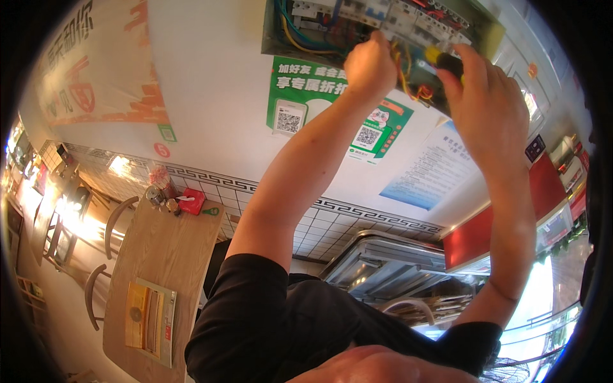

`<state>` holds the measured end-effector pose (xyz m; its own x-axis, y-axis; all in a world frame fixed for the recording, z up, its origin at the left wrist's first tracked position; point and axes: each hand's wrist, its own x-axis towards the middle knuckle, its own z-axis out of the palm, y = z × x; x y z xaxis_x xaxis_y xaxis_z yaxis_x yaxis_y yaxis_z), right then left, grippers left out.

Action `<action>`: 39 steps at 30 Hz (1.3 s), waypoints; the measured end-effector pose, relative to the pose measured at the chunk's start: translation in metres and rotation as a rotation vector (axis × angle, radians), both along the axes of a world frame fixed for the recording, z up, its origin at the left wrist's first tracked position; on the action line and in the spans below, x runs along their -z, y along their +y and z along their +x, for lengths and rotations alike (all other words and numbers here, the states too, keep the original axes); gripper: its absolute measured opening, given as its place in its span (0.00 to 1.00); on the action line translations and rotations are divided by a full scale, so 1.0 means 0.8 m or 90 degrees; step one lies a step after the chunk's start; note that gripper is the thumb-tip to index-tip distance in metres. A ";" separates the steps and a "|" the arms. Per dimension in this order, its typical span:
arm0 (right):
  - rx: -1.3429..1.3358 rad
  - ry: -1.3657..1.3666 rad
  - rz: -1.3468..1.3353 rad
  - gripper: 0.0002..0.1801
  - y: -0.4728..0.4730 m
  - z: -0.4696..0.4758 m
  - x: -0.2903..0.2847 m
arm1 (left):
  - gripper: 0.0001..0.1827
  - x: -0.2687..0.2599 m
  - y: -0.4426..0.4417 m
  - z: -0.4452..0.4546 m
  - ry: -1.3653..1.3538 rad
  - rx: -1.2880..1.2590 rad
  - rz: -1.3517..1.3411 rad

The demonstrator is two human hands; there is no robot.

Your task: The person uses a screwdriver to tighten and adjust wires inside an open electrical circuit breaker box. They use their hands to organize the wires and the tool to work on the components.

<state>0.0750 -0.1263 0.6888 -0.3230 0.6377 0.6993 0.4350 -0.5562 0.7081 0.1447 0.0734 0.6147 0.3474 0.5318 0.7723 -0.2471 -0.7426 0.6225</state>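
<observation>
An open electrical distribution box [277, 40] on the wall crosses the top of the head view, with rows of circuit breakers [400, 21] and loose coloured wires. My left hand [371, 64] is at the box's lower edge, its fingers curled together among the wires; whether it pinches one is hidden. To its right, my right hand [491, 95] holds a screwdriver with a yellow and black handle [448, 61] between thumb and fingers, close to the lower breakers. The screwdriver's tip cannot be made out. Red and yellow wires [404, 79] hang between both hands.
Green posters [282, 107] and a blue-white notice [428, 167] are on the wall below the box. A wooden table [167, 249] at lower left bears jars, a red tissue pack [191, 201] and a flat panel. Metal trays or covers [378, 258] stand below, beside a red counter [507, 215].
</observation>
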 end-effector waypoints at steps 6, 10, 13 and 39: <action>0.043 -0.016 0.017 0.20 0.005 -0.003 0.005 | 0.07 0.004 0.003 0.008 -0.038 0.015 -0.021; -0.077 -0.095 -0.057 0.20 0.013 0.004 -0.011 | 0.06 0.005 -0.002 0.012 -0.048 0.007 -0.031; -0.001 -0.039 -0.054 0.22 0.013 -0.008 -0.007 | 0.06 0.004 0.000 0.011 -0.038 -0.002 -0.031; 0.139 0.064 0.008 0.19 0.020 -0.031 0.007 | 0.18 0.001 -0.004 0.019 -0.035 0.027 -0.038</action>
<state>0.0499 -0.1103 0.6834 -0.1068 0.6757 0.7294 0.3720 -0.6532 0.6596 0.1599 0.0698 0.6142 0.3280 0.5628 0.7587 -0.3126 -0.6933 0.6494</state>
